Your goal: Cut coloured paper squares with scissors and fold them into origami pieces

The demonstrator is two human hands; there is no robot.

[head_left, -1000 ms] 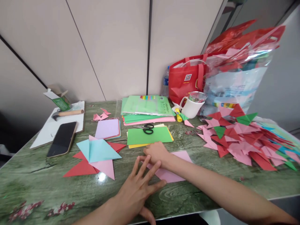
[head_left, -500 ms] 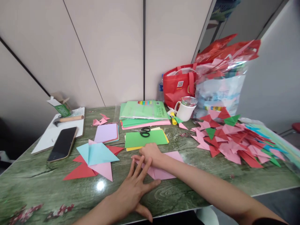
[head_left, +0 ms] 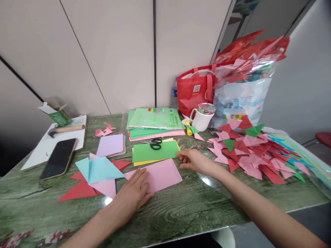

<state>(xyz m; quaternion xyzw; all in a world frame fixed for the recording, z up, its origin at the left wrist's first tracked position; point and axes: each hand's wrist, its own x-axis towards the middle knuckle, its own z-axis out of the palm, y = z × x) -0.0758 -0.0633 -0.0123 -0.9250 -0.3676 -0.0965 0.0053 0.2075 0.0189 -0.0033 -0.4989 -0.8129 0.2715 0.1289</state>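
A folded sheet of pink paper (head_left: 162,175) lies slantwise on the table in front of me. My left hand (head_left: 134,189) rests flat on its left end, covering part of it. Off the sheet's right end is my right hand (head_left: 195,161), its fingers loosely curled and apart, with nothing visible in them. Its fingertips are close to the corner of a stack of green and yellow paper (head_left: 147,152). Black-handled scissors (head_left: 155,144) lie on that stack. Left of my left hand, folded blue paper (head_left: 104,170) overlaps pink and red folded pieces (head_left: 80,191).
Lilac paper squares (head_left: 110,144), a phone (head_left: 59,158) and a hammer (head_left: 69,129) on a white board are at left. Behind are packaged green paper (head_left: 155,119), a glue stick (head_left: 189,129) and a white mug (head_left: 201,120). Folded paper pieces (head_left: 250,148) heap at right, before bags (head_left: 193,93).
My right hand has moved right, off the pink sheet's left end. My left hand has shifted left and now lies on that end. The pink sheet lies more slanted, and the view has shifted slightly.
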